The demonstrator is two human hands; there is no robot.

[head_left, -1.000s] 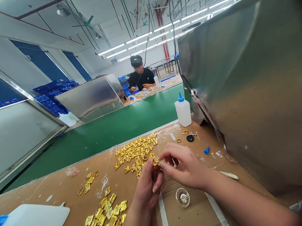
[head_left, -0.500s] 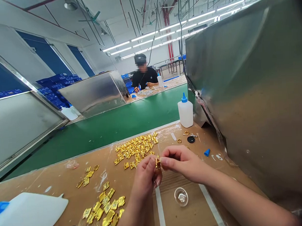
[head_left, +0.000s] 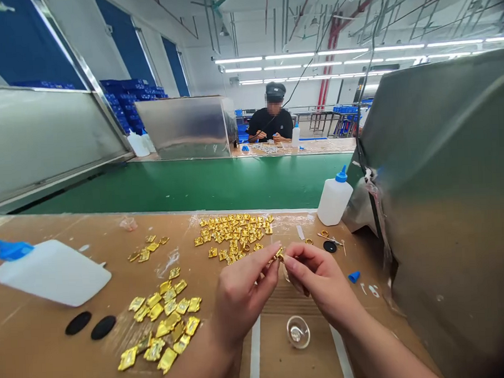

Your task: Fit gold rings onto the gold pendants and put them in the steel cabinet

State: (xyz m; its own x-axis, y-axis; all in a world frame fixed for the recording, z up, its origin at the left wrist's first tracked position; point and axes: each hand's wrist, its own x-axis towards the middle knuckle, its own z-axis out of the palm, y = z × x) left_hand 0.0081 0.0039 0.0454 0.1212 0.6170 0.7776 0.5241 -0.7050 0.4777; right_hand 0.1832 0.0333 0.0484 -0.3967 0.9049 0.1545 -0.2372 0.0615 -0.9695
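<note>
Between the fingertips of both hands is a small shiny gold metal piece (head_left: 279, 253). My left hand (head_left: 250, 292) pinches it from the left, thumb and forefinger closed. The thumb and forefinger of my right hand (head_left: 320, 280) close on its right end. The fingers hide much of the piece. Beyond my hands lies a spread of similar gold pieces (head_left: 237, 228). Another group of flat gold pieces (head_left: 169, 309) lies left of my left forearm. Below my hands stands a small clear cup (head_left: 298, 332) with something clear in its bottom.
A white bottle (head_left: 335, 202) with a blue nozzle stands at right, beside a metal panel (head_left: 449, 214). Another white bottle (head_left: 57, 272) lies at left near two black discs (head_left: 91, 325). A blue cap (head_left: 354, 276) lies at right. Across the green belt (head_left: 235, 181) sits a person (head_left: 270, 124).
My view has levelled and turned left, shifting the scene. My left hand has turned so its back shows more, and the gold piece is tilted differently between my fingers.
</note>
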